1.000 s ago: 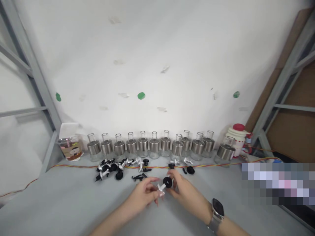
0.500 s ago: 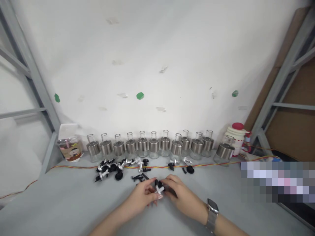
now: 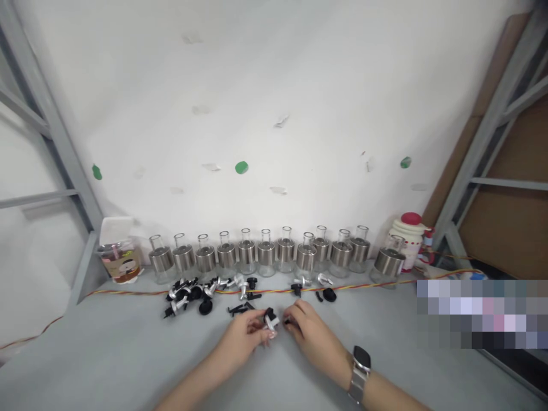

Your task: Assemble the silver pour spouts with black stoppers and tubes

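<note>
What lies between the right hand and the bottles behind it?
In the head view, a red-and-yellow wire crosses between the right hand and the bottles, with a black part and a silver part near it.

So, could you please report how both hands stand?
Left hand holding silver-black fitting. Right hand close by, grip unclear. Wire beyond, not between them.
</note>
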Action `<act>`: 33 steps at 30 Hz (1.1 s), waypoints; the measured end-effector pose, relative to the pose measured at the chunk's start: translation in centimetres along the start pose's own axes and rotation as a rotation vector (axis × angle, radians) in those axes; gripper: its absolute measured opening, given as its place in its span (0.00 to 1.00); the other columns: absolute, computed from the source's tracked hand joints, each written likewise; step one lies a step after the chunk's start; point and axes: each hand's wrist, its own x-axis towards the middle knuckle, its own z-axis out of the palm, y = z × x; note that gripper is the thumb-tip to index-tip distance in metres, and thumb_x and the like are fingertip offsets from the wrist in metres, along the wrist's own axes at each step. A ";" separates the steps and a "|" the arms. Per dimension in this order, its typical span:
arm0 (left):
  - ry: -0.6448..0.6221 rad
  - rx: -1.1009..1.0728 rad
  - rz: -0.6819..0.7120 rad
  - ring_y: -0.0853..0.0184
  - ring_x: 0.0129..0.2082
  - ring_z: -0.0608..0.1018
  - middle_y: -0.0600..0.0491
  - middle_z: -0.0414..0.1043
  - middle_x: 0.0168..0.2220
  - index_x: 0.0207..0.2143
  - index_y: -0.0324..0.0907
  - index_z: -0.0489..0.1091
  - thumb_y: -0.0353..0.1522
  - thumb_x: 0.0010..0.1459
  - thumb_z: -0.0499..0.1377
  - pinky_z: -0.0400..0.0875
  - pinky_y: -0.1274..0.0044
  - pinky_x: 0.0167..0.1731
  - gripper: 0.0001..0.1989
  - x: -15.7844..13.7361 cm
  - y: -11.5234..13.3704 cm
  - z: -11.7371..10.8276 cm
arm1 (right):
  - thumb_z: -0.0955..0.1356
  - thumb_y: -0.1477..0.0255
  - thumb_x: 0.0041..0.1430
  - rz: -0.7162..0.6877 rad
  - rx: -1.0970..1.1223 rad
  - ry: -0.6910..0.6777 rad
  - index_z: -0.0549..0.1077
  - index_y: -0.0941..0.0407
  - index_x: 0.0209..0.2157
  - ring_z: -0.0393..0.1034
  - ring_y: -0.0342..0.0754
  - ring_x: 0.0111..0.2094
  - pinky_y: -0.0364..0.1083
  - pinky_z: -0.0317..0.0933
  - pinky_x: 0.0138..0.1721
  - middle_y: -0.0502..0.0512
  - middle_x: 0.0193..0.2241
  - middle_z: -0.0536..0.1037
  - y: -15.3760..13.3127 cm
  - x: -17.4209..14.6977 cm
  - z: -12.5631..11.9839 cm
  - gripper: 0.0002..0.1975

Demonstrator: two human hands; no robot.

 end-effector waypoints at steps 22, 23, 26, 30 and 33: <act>-0.209 0.079 -0.015 0.74 0.19 0.67 0.57 0.66 0.19 0.24 0.35 0.69 0.40 0.44 0.60 0.59 0.82 0.19 0.14 -0.9 2.0 0.0 | 0.64 0.81 0.48 -0.082 -0.033 -0.046 0.68 0.56 0.35 0.62 0.48 0.37 0.46 0.57 0.40 0.53 0.33 0.67 -1.6 -0.4 -0.5 0.11; -0.180 0.087 -0.015 0.74 0.19 0.67 0.57 0.66 0.19 0.25 0.35 0.69 0.40 0.44 0.60 0.58 0.82 0.18 0.14 -0.8 1.8 0.0 | 0.64 0.81 0.49 -0.076 -0.024 -0.039 0.68 0.56 0.35 0.62 0.48 0.37 0.46 0.57 0.40 0.53 0.33 0.67 -1.6 -0.4 -0.7 0.11; -0.079 0.111 -0.030 0.74 0.18 0.66 0.58 0.65 0.19 0.30 0.34 0.68 0.38 0.42 0.61 0.55 0.82 0.16 0.16 -0.6 1.3 0.0 | 0.65 0.80 0.49 -0.057 0.021 -0.025 0.67 0.55 0.36 0.62 0.48 0.38 0.46 0.56 0.41 0.53 0.35 0.67 -1.4 -0.2 -1.3 0.11; -0.021 0.127 -0.077 0.73 0.17 0.68 0.56 0.67 0.20 0.38 0.32 0.66 0.36 0.41 0.60 0.53 0.82 0.13 0.22 -0.4 0.6 0.1 | 0.64 0.82 0.47 -0.066 0.133 -0.050 0.67 0.55 0.35 0.63 0.46 0.38 0.44 0.57 0.41 0.52 0.35 0.68 -1.1 -0.1 -1.3 0.13; -0.022 0.126 -0.078 0.73 0.18 0.69 0.56 0.67 0.21 0.37 0.33 0.67 0.36 0.41 0.60 0.55 0.82 0.14 0.20 -0.4 0.2 0.2 | 0.63 0.83 0.46 -0.044 0.217 -0.077 0.67 0.55 0.36 0.64 0.45 0.35 0.43 0.59 0.39 0.51 0.33 0.69 -1.0 -0.2 -1.0 0.14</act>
